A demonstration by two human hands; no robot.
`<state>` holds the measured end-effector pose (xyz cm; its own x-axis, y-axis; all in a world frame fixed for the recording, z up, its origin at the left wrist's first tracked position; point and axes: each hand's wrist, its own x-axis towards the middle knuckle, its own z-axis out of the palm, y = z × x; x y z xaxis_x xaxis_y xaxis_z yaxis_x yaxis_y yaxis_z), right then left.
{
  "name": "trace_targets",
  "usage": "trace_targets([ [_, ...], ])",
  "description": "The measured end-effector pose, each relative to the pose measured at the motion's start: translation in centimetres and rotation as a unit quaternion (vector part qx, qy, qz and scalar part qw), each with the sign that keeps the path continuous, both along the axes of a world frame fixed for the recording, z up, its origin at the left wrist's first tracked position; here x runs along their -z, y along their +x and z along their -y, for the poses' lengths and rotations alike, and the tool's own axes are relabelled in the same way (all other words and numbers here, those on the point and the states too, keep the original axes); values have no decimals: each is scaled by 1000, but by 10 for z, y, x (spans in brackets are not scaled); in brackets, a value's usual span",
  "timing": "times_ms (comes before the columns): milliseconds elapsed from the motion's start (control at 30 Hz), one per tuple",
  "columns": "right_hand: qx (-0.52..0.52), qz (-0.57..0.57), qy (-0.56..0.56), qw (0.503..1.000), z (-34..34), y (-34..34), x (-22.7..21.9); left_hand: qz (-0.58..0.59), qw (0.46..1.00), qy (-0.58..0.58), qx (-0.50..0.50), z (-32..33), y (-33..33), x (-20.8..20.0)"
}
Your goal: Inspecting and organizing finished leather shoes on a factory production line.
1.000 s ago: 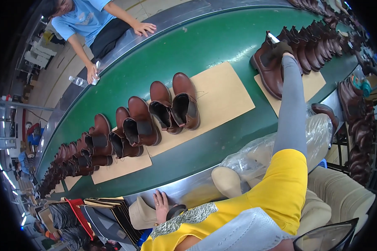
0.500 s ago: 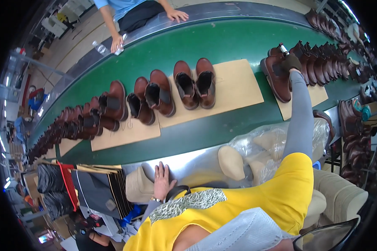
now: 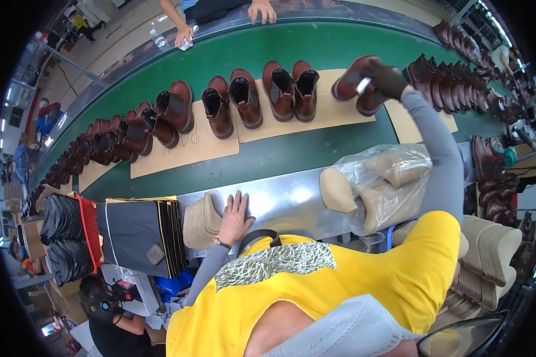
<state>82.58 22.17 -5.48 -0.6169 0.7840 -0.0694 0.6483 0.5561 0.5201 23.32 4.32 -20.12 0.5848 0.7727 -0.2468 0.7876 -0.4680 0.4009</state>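
My right hand [image 3: 388, 81], in a dark glove, is closed on a pair of brown ankle boots [image 3: 349, 78] at the right end of a tan sheet [image 3: 333, 116]. A small white piece [image 3: 363, 85] shows by its fingers; I cannot make out what it is. The glove partly hides the boots. To their left, another pair of brown boots [image 3: 279, 99] stands upright on the same sheet. My bare left hand [image 3: 236, 219] lies flat on the metal ledge [image 3: 280, 199], fingers extended, beside a stack of beige shaped pieces [image 3: 200, 221].
Rows of brown boots [image 3: 119, 140] run along the green belt [image 3: 232, 50] on both sides. Beige forms in clear plastic [image 3: 393, 172] lie on the ledge. Across the belt, a person's hand [image 3: 185, 37] holds something white near a clear bottle [image 3: 158, 37]. Dark sheets [image 3: 138, 233] are stacked left.
My right hand has carried the boots leftward from the separate right-hand sheet to the end of the middle sheet. My left hand stays on the ledge. The view has shifted.
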Motion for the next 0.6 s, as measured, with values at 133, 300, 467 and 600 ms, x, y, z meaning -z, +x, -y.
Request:
trace_targets([
  [133, 255, -167, -66, 950, -1, -27, 64, -14, 1000, 15, -7, 9, -3, 7],
  [300, 169, -68, 3, 983, -3, -45, 16, -26, 999, 28, -17, 12, 1, 4],
  [467, 591, -323, 53, 737, 1, -48, 18, -40, 998, 0, -39, 11, 11, -4],
  [600, 581, -233, -116, 771, -3, 31, 115, -20, 1000, 4, 9, 4, 23, -8],
])
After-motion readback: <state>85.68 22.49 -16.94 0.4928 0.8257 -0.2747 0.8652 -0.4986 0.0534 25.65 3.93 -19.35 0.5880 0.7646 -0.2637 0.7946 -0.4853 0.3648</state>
